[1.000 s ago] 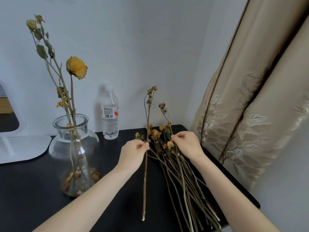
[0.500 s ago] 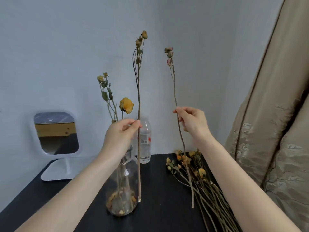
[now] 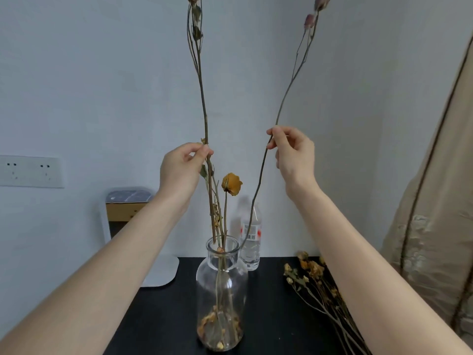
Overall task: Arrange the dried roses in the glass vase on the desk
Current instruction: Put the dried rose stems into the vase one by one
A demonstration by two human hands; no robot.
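A clear glass vase (image 3: pixel 222 280) stands on the black desk (image 3: pixel 158 321), holding a yellow dried rose (image 3: pixel 231 183) and fallen petals at its bottom. My left hand (image 3: pixel 183 167) pinches a long dried rose stem (image 3: pixel 202 93) upright, its lower end at the vase mouth. My right hand (image 3: pixel 294 152) pinches a second thin stem with pink buds (image 3: pixel 289 83); its lower end curves down to the vase rim. A pile of dried roses (image 3: pixel 317 280) lies on the desk at the right, partly behind my right forearm.
A plastic water bottle (image 3: pixel 251 239) stands just behind the vase. A white-framed mirror (image 3: pixel 122 216) sits at the back left, below a wall socket (image 3: pixel 30 171). A beige curtain (image 3: pixel 435 201) hangs at the right edge.
Both hands lifted their stems off the desk pile and carried them left and up over the vase. The stem ends now reach the vase mouth.
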